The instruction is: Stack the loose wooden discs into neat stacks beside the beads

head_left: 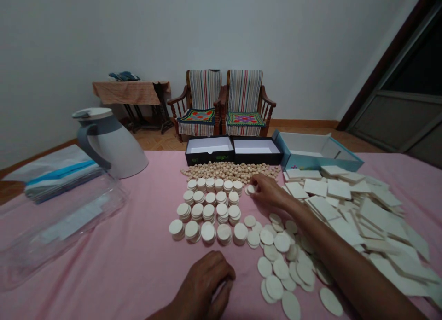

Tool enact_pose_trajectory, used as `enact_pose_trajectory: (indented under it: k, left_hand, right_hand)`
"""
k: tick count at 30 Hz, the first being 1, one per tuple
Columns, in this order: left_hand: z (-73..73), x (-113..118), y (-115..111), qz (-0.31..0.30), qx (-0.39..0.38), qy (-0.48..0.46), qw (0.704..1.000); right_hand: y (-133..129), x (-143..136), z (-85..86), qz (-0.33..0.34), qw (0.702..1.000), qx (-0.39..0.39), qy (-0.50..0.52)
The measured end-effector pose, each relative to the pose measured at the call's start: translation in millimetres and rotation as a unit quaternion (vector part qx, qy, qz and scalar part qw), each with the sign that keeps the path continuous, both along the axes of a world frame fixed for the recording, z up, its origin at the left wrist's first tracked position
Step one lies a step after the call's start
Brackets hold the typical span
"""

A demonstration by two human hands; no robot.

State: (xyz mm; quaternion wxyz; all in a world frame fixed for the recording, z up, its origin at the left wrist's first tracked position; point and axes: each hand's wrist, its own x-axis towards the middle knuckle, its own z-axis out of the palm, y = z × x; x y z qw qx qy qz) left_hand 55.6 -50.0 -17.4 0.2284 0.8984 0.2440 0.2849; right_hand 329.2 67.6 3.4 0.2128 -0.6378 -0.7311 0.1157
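Pinched fingers of my right hand (266,191) hold pale round wooden discs (252,189) low over the cloth, at the right end of the farthest row of stacks. How many discs are in the grip is hard to make out. My left hand (207,281) rests on the pink cloth with loosely curled fingers, thumb apart, and nothing visible in it. Beyond it stand several rows of short disc stacks (208,232). Loose discs (281,241) lie scattered beneath and beside my right forearm. A band of small beige wooden pieces (229,171) stretches behind the stacks.
Two black boxes (210,159) and a light-blue box (321,163) line the far table edge. Square wooden tiles (345,214) are heaped on the right. A white-and-grey jug (120,149), clear plastic packaging (69,223) and a packet (62,177) occupy the left. Two chairs (205,99) stand beyond.
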Motion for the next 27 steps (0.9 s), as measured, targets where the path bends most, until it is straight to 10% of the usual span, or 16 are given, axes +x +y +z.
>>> enact_pose_trajectory:
  k: [19, 27]
  left_hand:
    - [-2.9, 0.3, 1.4, -0.001, 0.006, -0.013, 1.000]
    - [-3.4, 0.0, 0.4, 0.000, -0.007, 0.000, 1.000]
  right_hand:
    - [2.6, -4.6, -7.1, 0.035, 0.998, -0.043, 0.009]
    - [-33.5, 21.2, 29.3, 0.094, 0.988, -0.121, -0.011]
